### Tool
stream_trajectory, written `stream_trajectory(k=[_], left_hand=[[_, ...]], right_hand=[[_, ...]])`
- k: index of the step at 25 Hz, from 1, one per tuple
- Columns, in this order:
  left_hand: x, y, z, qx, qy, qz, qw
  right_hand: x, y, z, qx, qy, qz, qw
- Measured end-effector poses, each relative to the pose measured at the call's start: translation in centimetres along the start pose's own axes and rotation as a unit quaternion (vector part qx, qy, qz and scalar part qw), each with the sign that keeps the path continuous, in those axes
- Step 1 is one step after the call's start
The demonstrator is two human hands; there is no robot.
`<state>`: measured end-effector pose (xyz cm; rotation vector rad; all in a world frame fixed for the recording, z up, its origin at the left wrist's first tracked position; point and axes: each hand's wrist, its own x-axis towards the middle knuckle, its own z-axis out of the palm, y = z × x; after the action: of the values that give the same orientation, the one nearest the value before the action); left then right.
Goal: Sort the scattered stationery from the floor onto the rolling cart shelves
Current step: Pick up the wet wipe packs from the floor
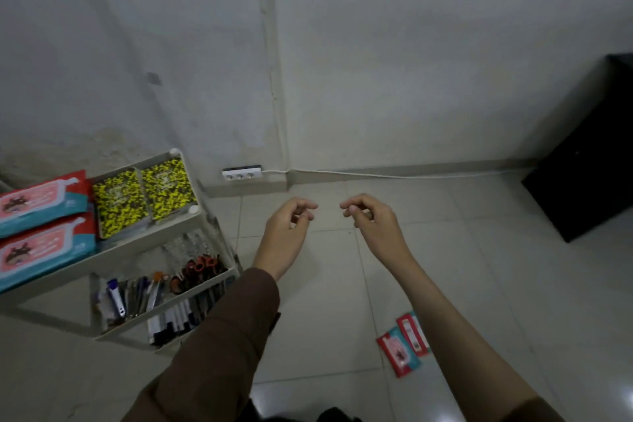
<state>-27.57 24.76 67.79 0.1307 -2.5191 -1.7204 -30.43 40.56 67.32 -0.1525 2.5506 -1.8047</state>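
The white rolling cart [202, 212] stands at the left against the wall. Its top shelf holds two pink-and-teal wipe packs [44, 202] and two yellow-and-black patterned notebooks [144, 197]. The middle shelf carries pens [137, 295] and scissors with orange and black handles [200, 267]; markers [178, 319] lie on the shelf below. Two small red-and-teal packets [404, 341] lie on the floor tiles, partly behind my right forearm. My left hand [291, 226] and my right hand [371, 216] hover side by side in the air above the floor, fingers loosely curled, holding nothing.
A white power strip [241, 173] lies at the foot of the wall, its cable [411, 175] running right along the skirting. A black cabinet [589, 154] stands at the right. Pale floor tiles [325, 301] spread between cart and cabinet.
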Motion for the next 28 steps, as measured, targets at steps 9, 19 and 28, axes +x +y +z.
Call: stream_trajectory(k=[9, 19, 28], left_hand=[[-0.1, -7.2, 15.0, 0.074, -0.169, -0.074, 0.98], [-2.5, -34.2, 34.3, 0.179, -0.31, -0.109, 0.927], [-3.4, -58.3, 49.5, 0.208, -0.393, -0.148, 0.884]], right_hand=[[-5.4, 15.4, -8.4, 0.012, 0.135, 0.173, 0.976], [-14.5, 48.6, -5.2, 0.015, 0.233, 0.382, 0.894], [-17.0, 74.9, 3.1, 0.126, 0.27, 0.526, 0.796]])
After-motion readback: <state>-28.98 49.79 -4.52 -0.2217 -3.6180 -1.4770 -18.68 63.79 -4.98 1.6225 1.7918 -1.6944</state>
